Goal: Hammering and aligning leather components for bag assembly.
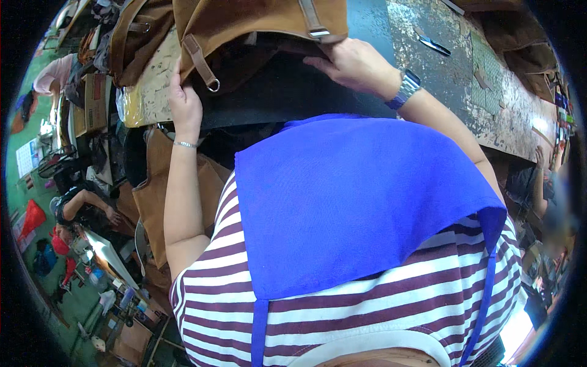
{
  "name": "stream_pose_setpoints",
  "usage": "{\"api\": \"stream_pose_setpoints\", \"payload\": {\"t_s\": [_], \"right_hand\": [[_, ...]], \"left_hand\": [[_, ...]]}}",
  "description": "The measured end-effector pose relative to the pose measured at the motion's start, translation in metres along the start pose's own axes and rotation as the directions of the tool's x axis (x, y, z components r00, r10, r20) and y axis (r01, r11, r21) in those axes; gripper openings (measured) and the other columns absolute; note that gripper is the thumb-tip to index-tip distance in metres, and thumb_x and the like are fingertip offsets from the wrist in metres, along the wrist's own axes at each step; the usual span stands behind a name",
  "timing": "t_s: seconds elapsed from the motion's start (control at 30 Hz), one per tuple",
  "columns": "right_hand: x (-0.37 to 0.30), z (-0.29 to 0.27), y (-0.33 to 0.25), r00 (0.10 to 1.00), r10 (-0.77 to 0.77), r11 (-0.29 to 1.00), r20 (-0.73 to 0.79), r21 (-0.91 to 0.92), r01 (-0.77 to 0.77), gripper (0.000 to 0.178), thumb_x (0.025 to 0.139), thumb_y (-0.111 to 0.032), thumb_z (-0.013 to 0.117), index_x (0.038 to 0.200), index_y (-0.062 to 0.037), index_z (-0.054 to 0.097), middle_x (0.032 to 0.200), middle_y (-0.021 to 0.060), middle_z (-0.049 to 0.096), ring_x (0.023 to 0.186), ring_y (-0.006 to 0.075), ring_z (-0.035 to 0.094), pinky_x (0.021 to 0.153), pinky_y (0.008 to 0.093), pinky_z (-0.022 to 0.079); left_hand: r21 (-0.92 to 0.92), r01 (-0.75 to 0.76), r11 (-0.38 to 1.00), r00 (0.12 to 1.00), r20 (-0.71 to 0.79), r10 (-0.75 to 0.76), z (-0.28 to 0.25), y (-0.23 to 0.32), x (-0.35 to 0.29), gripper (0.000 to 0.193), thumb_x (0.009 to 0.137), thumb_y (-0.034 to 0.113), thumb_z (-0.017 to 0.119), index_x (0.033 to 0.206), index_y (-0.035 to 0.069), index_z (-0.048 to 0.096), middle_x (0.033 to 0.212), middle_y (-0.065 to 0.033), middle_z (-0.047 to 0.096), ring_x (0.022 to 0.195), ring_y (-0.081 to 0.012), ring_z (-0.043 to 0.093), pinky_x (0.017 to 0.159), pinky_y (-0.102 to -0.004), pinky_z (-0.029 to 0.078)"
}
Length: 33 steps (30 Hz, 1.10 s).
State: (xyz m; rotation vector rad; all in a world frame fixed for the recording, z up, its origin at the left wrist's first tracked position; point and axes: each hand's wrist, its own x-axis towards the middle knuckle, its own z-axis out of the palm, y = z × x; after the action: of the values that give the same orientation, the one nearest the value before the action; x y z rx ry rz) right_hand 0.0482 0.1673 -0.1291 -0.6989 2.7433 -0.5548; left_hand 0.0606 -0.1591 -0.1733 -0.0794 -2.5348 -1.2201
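Note:
A brown leather bag point(263, 17) is held up at the top of the head view, its dark opening facing me. Two short straps with metal fittings hang at its rim; the left strap point(199, 61) ends in a D-shaped ring. My left hand point(186, 109) grips the bag's left edge, thumb up, with the other fingers mostly hidden. On the opposite side my right hand point(358, 66) has hold of the right corner, its fingers partly behind the leather and one digit reaching under the rim. Below the bag lies the dark work surface point(275, 101).
Another brown bag point(143, 43) stands on the left. To the right, a utility knife point(434, 44) rests on the worn table point(507, 122). More brown leather pieces point(160, 189) hang beside my left arm. Other people work at far left and right.

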Motion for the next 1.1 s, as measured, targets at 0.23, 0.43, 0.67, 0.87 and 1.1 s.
{"api": "stream_pose_setpoints", "payload": {"t_s": [0.23, 0.43, 0.67, 0.87, 1.1], "right_hand": [[-0.002, 0.015, -0.003, 0.934, -0.356, 0.926, -0.003, 0.131, 0.354, 0.041, 0.09, -0.039, 0.049, 0.108, -0.0022, 0.053, 0.097, 0.0237, 0.059, 0.09, 0.0394, 0.058, 0.078, 0.045, 0.049], [0.005, 0.032, 0.004, 0.957, -0.287, 0.954, -0.043, 0.077, 0.29, 0.039, 0.091, -0.039, 0.049, 0.105, -0.0026, 0.053, 0.093, 0.0232, 0.06, 0.087, 0.0392, 0.058, 0.078, 0.0459, 0.048], [0.011, 0.023, -0.017, 0.956, -0.268, 0.964, 0.117, 0.039, 0.265, 0.04, 0.091, -0.039, 0.049, 0.114, -0.0065, 0.051, 0.085, 0.0211, 0.062, 0.08, 0.0374, 0.061, 0.069, 0.0453, 0.05], [0.015, 0.03, -0.024, 0.964, -0.26, 0.966, 0.056, 0.027, 0.259, 0.036, 0.091, -0.04, 0.049, 0.105, -0.0061, 0.051, 0.081, 0.0202, 0.062, 0.078, 0.0377, 0.061, 0.066, 0.0451, 0.049], [0.011, 0.042, -0.021, 0.957, -0.265, 0.959, 0.117, 0.138, 0.248, 0.032, 0.091, -0.035, 0.048, 0.092, -0.003, 0.05, 0.078, 0.0214, 0.062, 0.075, 0.0401, 0.06, 0.068, 0.0483, 0.048]], "left_hand": [[0.099, 0.162, 0.982, 0.987, -0.029, -0.16, 0.007, -0.033, -0.025, 0.055, 0.078, -0.007, 0.034, 0.132, 0.003, 0.042, 0.113, -0.0219, 0.059, 0.105, -0.0271, 0.058, 0.093, -0.0321, 0.041], [0.043, 0.21, 0.977, 0.978, 0.013, -0.21, 0.008, -0.021, -0.026, 0.05, 0.082, -0.004, 0.034, 0.131, 0.004, 0.043, 0.113, -0.0215, 0.059, 0.107, -0.0269, 0.057, 0.093, -0.0326, 0.041], [0.123, 0.157, 0.98, 0.988, -0.034, -0.154, 0.009, -0.023, -0.026, 0.051, 0.083, -0.003, 0.035, 0.132, 0.01, 0.044, 0.108, -0.0223, 0.06, 0.102, -0.0287, 0.06, 0.09, -0.0332, 0.044], [0.101, 0.219, 0.97, 0.972, 0.064, -0.226, 0.003, -0.027, -0.023, 0.054, 0.082, -0.001, 0.037, 0.135, 0.01, 0.039, 0.116, -0.0221, 0.057, 0.103, -0.0277, 0.058, 0.09, -0.0316, 0.042], [0.254, -0.599, 0.76, 0.79, 0.341, 0.509, -0.045, -0.043, 0.035, 0.049, 0.081, 0.01, 0.051, 0.13, 0.008, 0.045, 0.142, -0.018, 0.035, 0.135, -0.03, 0.025, 0.107, -0.0354, 0.026]]}}
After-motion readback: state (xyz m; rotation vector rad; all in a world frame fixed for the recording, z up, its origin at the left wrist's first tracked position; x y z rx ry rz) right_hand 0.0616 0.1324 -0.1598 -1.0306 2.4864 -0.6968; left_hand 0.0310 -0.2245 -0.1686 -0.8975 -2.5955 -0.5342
